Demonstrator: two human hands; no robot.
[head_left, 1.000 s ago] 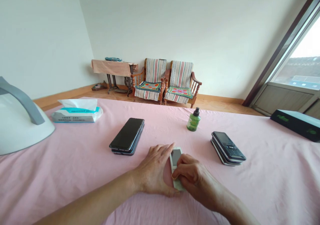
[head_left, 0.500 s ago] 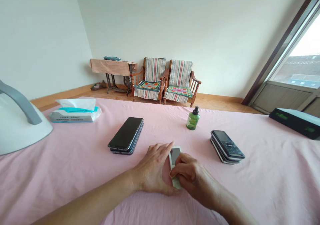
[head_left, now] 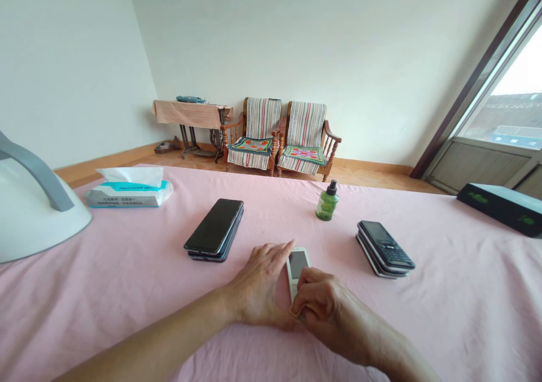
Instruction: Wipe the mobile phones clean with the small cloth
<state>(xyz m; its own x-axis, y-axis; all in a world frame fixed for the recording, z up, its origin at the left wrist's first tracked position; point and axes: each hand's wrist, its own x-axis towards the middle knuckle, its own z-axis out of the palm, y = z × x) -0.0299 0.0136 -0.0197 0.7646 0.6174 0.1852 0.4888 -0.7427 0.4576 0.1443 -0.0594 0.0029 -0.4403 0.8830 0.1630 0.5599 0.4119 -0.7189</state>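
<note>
A white mobile phone (head_left: pixel 299 264) with a grey screen lies on the pink cloth, its lower part hidden by my hands. My left hand (head_left: pixel 265 283) braces it, fingertips at the upper left edge and thumb down by the lower end. Over the keypad end, my right hand (head_left: pixel 324 305) is closed, its fingers curled and pressed down on the phone. Whatever its fingers may pinch is hidden. To the left is a stack of dark smartphones (head_left: pixel 215 226). On the right, a black keypad phone (head_left: pixel 385 245) tops another stack.
A green spray bottle (head_left: pixel 327 202) stands beyond the phone. Tissues in a pack (head_left: pixel 129 194) and a white object with a grey handle (head_left: pixel 38 218) are at the left. A black box (head_left: pixel 499 207) sits far right. Two wooden chairs (head_left: pixel 307 127) stand by the wall.
My right hand has slid slightly down towards the phone's lower end, showing more of the screen. A pale patch under its fingers is now covered. My left hand stays in place.
</note>
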